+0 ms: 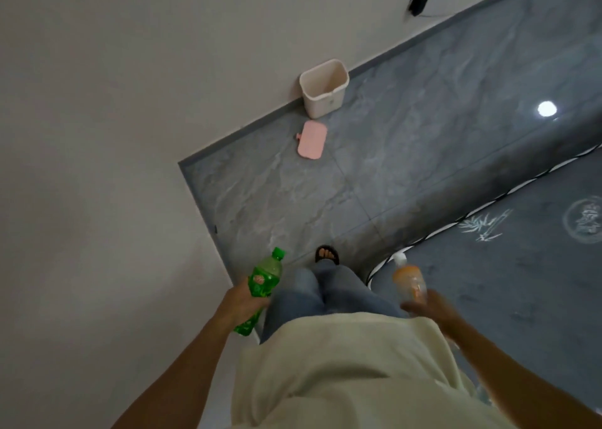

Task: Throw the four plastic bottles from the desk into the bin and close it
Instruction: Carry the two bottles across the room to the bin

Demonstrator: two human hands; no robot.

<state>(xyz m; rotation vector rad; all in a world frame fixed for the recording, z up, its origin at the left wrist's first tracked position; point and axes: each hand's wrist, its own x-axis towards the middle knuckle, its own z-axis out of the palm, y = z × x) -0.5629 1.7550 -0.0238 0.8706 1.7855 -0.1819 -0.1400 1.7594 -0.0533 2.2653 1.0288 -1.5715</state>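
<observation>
Here left hand [242, 301] grips green bottle [260, 285], right hand [430, 308] orange bottle [411, 284]; labels unreadable.

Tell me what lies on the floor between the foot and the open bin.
In the head view, only the pink lid lies there, flat on the grey floor, just short of the bin; beyond the foot, the tiles are bare.

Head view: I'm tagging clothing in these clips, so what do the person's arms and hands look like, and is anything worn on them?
Both forearms are bare, with no sleeves reaching them. The left hand and right hand show no gloves; no watch or bracelet is visible, though the picture is blurry. A pale yellow shirt covers the torso.
</observation>
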